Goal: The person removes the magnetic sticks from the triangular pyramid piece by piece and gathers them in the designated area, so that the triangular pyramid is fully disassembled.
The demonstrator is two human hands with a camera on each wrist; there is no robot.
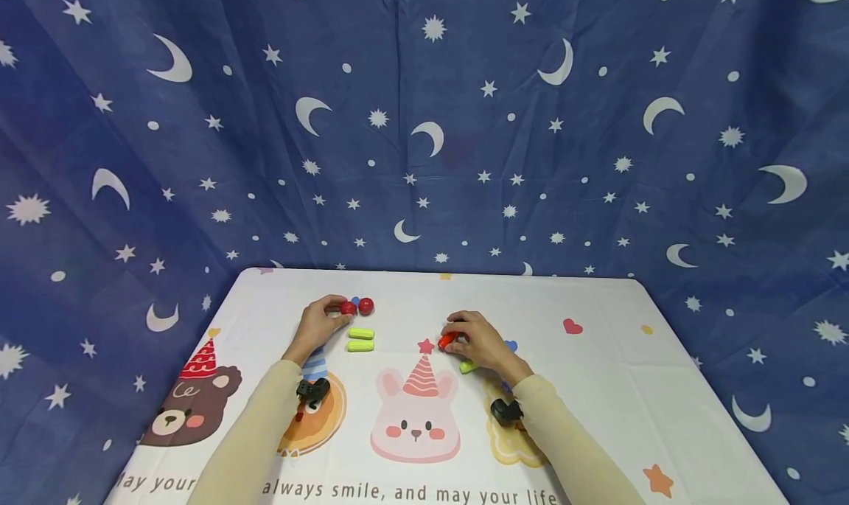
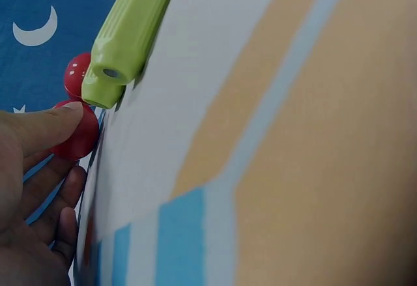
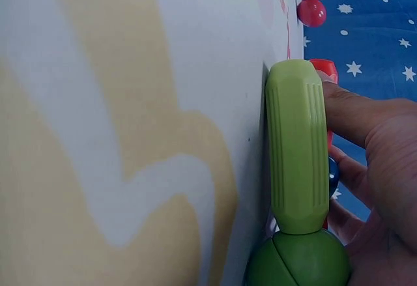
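Observation:
In the head view my left hand (image 1: 317,329) pinches a red ball (image 1: 348,309) between thumb and fingers. A second red ball (image 1: 366,307) is just right of it, with a small blue piece (image 1: 355,301) partly hidden behind. Two yellow-green rods (image 1: 360,346) lie side by side nearer me; the left wrist view shows a grey dot in one rod's end. My right hand (image 1: 487,343) grips a red rod (image 1: 447,340), mostly covered by the fingers. Under that hand lies another green rod (image 3: 296,149), its end against a green ball (image 3: 300,260). Part of a dark blue ball (image 3: 333,175) shows behind it.
The white tablecloth (image 1: 597,402) carries printed animals, hearts and lettering. A blue curtain (image 1: 424,122) with moons and stars hangs behind the table's far edge. Dark wrist cameras (image 1: 507,412) sit on both forearms.

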